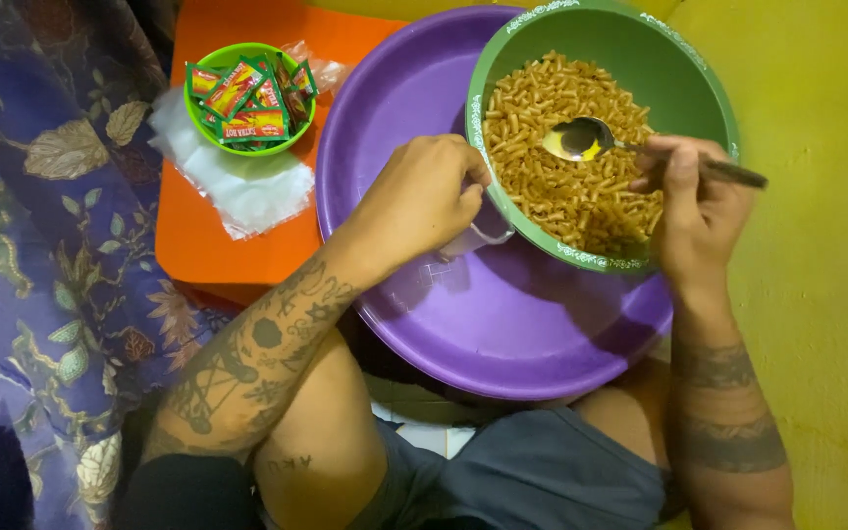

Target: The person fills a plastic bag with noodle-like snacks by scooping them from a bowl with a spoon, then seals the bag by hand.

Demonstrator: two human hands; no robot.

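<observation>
A green bowl [699, 88] full of small brown fried snack pieces [552, 167] rests tilted inside a large purple basin [503, 324]. My right hand [689, 201] grips a metal spoon [586, 139] by its handle, the spoon's bowl hovering over the snacks. At the green bowl's near-left rim, my left hand [424, 196] is closed on a small clear plastic bag [483, 234]. The bag looks mostly empty, and my fingers hide its mouth.
An orange stool [203, 245] to the left carries a small green bowl [200, 123] of red and green sachets and a stack of clear plastic bags [247, 186]. Patterned blue cloth [41, 245] hangs at the left. A yellow floor [817, 294] lies at the right. My knees are below.
</observation>
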